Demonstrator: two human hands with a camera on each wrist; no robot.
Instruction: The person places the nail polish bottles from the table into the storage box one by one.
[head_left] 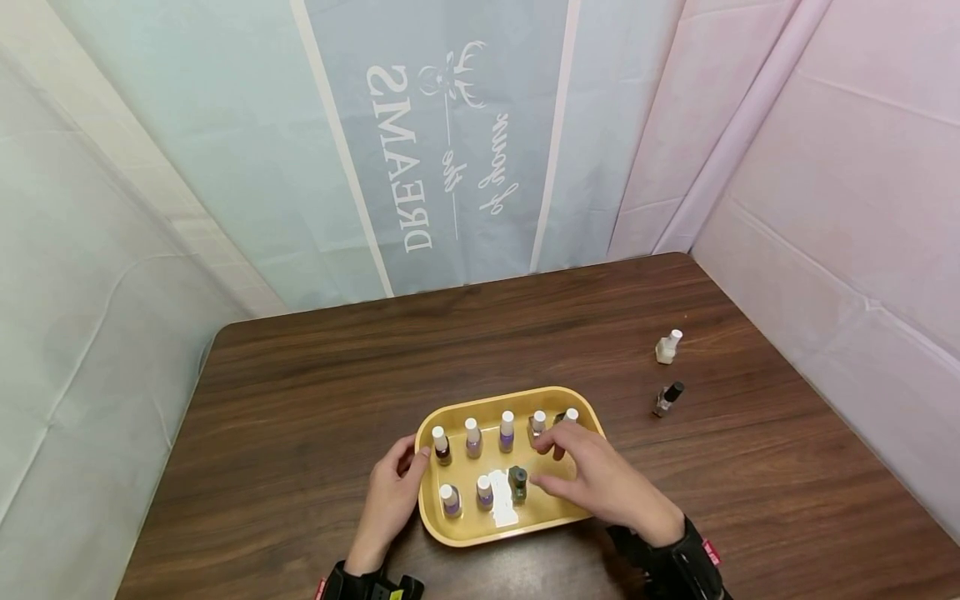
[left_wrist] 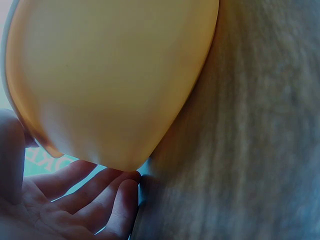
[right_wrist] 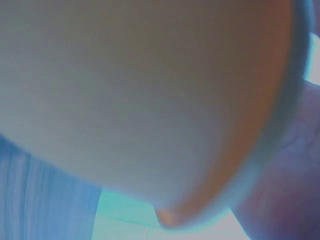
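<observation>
A yellow tray (head_left: 468, 536) holds several small nail polish bottles in two rows, most with white caps. My left hand (head_left: 393, 483) grips its left end, thumb at the rim and fingers along the outer wall; the left wrist view shows those fingers (left_wrist: 107, 205) against the tray's wall (left_wrist: 115, 90). Over the tray's right part hovers my right hand (head_left: 600, 475), thumb and fingers apart. Its thumb tip is beside a dark green nail polish bottle (head_left: 518, 483), its fingertips near a white-capped bottle (head_left: 538, 423). Another white-capped bottle (head_left: 572, 415) is partly hidden behind the hand. Tray wall (right_wrist: 125, 100) fills most of the right wrist view.
On the dark wooden table (head_left: 315, 400), right of the tray, are a white-capped pale nail polish bottle (head_left: 666, 347) and a black-capped one (head_left: 667, 399). Fabric curtains (head_left: 465, 150) hang behind the table and along both sides.
</observation>
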